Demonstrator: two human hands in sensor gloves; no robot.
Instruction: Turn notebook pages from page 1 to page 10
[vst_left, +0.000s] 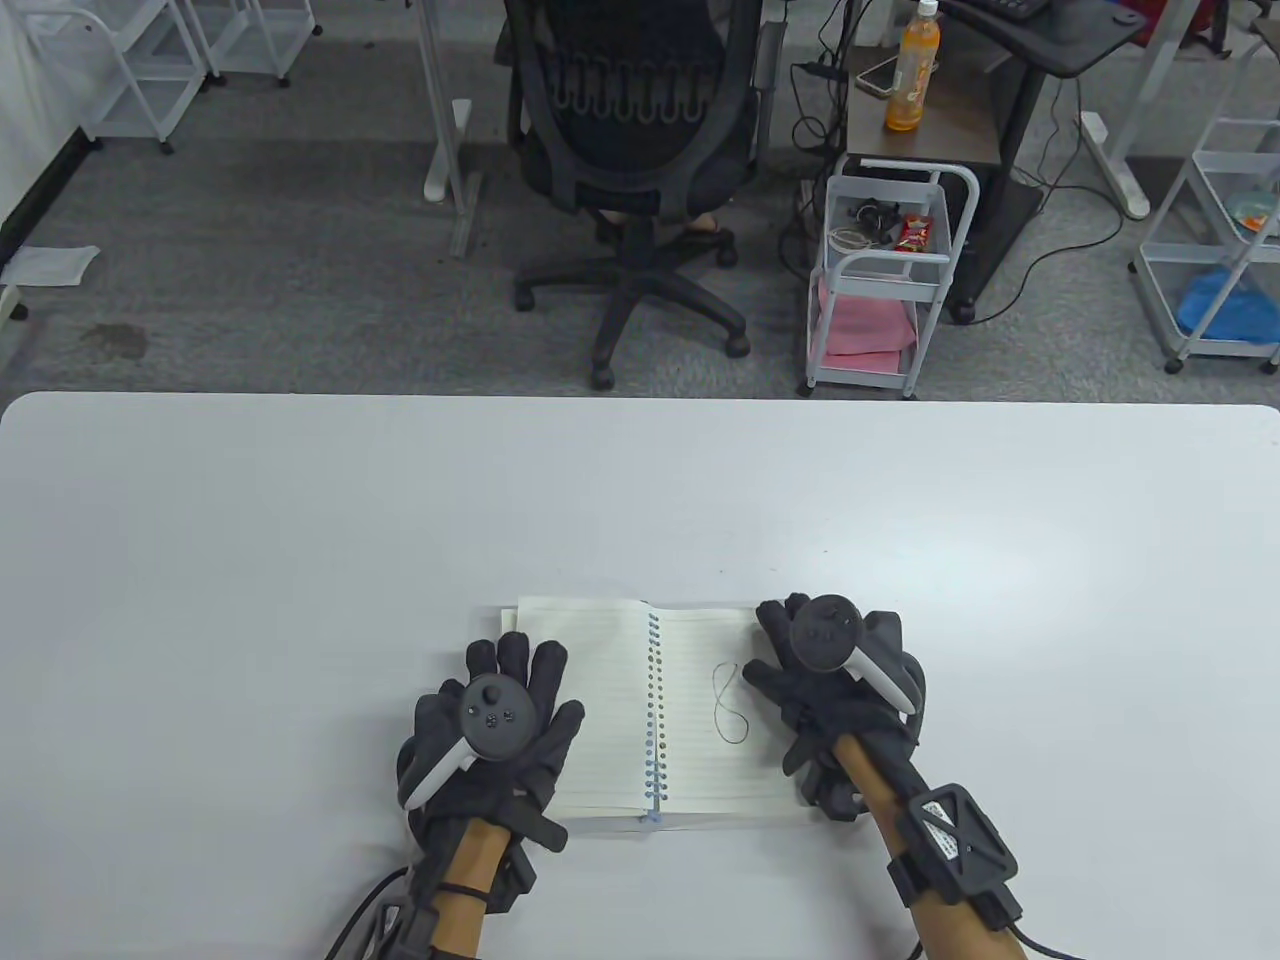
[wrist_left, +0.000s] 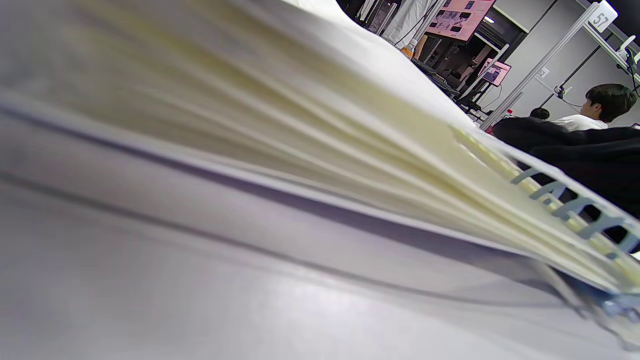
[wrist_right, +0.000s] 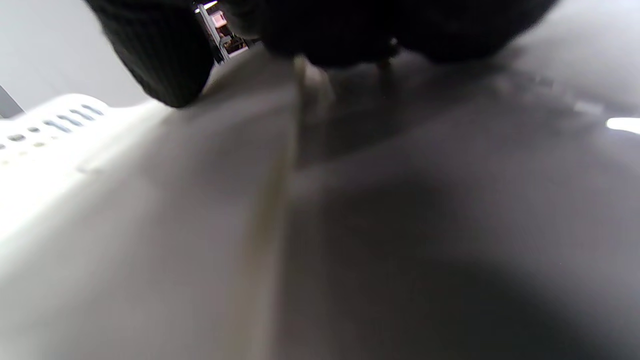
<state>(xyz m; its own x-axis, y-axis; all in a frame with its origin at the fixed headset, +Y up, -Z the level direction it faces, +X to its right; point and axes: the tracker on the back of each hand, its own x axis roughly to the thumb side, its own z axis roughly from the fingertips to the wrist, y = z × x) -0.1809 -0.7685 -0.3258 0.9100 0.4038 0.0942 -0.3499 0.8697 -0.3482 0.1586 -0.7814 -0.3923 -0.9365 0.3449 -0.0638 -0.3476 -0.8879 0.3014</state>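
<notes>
**Table view: page 8 showing, two turns short by my reckoning**

Table view puts the notebook (vst_left: 650, 715) open and flat near the table's (vst_left: 300, 560) front edge, centred between my hands, spiral binding (vst_left: 654, 715) running away from me. A handwritten 8 (vst_left: 730, 705) sits on the right page, so I judge the job well along but unfinished.

My left hand (vst_left: 495, 725) lies flat, fingers spread, pressing the left-hand pages and gripping nothing. My right hand (vst_left: 830, 665) rests at the right page's outer edge; whether its fingers have pinched a sheet I cannot tell, since the right wrist view is dark blur.

Risks as I see them: the left wrist view shows many loose page edges (wrist_left: 310, 130) fanned together, so the right fingers could catch two sheets and skip a number. A hard pull could tear paper at the spiral holes. If the left hand eases, the notebook could slide.

Count: one notebook, one binding, one written numeral, two hands, one table.
</notes>
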